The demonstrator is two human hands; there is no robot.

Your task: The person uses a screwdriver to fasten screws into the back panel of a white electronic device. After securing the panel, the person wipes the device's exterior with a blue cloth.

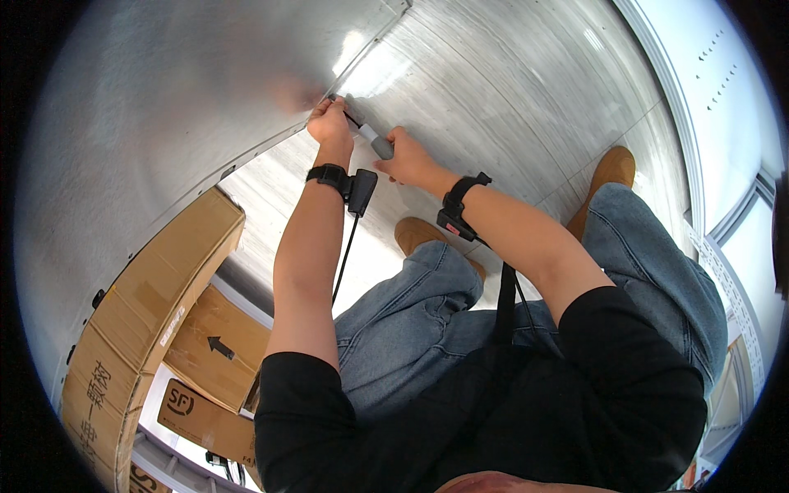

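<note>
My right hand [408, 158] grips the grey-and-white handle of a screwdriver [377, 143]. Its thin dark shaft points up and left toward the edge of a large metal panel [181, 107]. My left hand [330, 123] is closed at that edge, with its fingertips pinched around the shaft's far end. Whatever small thing lies between those fingertips is hidden. Each wrist wears a black strap with a small black box and a cable.
Cardboard boxes [215, 335] stand at the lower left, below the metal panel. Under my feet is a pale wood-look floor [509, 99]. A white cabinet-like structure [707, 90] curves along the right side. My brown shoes [615, 167] and jeans-clad legs are bent close to the work.
</note>
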